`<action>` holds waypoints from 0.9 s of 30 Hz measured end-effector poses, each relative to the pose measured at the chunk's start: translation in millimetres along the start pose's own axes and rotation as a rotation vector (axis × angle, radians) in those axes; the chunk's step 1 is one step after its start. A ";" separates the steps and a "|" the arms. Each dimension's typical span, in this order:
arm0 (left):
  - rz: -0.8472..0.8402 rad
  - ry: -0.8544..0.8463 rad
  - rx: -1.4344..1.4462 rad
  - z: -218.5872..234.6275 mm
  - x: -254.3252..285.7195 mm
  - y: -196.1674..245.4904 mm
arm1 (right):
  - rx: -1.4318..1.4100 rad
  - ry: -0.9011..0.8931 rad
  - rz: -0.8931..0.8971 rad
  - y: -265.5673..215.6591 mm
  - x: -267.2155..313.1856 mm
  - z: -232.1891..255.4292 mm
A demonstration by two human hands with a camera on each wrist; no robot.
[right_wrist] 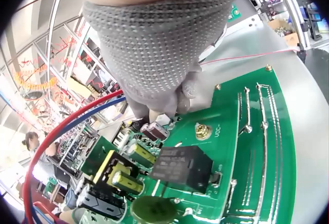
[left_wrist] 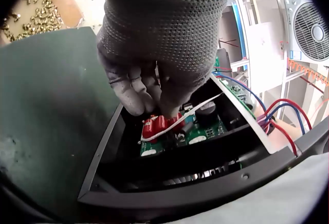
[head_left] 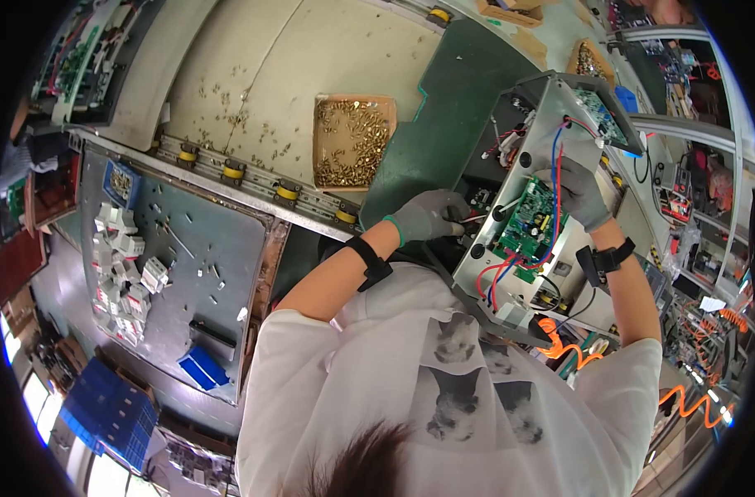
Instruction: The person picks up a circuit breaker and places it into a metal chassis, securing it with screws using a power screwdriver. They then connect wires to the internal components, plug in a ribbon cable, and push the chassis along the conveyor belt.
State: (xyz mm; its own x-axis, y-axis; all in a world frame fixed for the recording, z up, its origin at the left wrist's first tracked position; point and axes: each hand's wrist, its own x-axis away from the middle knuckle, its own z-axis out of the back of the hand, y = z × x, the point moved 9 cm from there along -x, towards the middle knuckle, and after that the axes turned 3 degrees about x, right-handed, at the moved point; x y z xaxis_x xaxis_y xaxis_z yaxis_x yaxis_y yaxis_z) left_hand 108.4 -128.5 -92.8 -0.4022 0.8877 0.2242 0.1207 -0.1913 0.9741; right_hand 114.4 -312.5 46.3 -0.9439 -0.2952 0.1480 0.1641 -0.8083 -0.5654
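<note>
A metal chassis (head_left: 477,273) stands tilted in front of the person, a green circuit board (head_left: 526,219) on its light panel. My gloved left hand (head_left: 434,217) reaches into the dark interior. There its bent fingers (left_wrist: 131,98) come down close over red components (left_wrist: 154,126) and a thin white cable (left_wrist: 205,102). My gloved right hand (head_left: 580,195) is at the board's far edge, fingers bent. Its fingertips (right_wrist: 154,112) are right at small parts beside a black relay (right_wrist: 182,167). I cannot tell whether either hand pinches anything. Red and blue wires (head_left: 555,178) loop across the board.
A shallow box (head_left: 318,141) of brass fasteners sits on the bench, more scattered to its left. A dark green sheet (head_left: 439,108) lies under the chassis. Roller rails (head_left: 253,182) edge the bench. At left, a table (head_left: 203,290) holds pale blocks (head_left: 129,240) and a blue bin (head_left: 203,367).
</note>
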 end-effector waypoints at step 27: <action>-0.103 0.395 -0.145 23.1 -45.2 -17.8 | 0.111 -0.144 -0.098 17.4 -3.5 -7.8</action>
State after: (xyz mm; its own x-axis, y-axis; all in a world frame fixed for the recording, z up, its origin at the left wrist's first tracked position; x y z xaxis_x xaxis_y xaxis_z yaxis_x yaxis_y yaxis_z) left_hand 145.4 -155.6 -121.0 -0.7255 0.6820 0.0923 -0.0560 -0.1921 0.9798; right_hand 118.3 -321.5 29.7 -0.9076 -0.2754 0.3170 0.1114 -0.8857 -0.4507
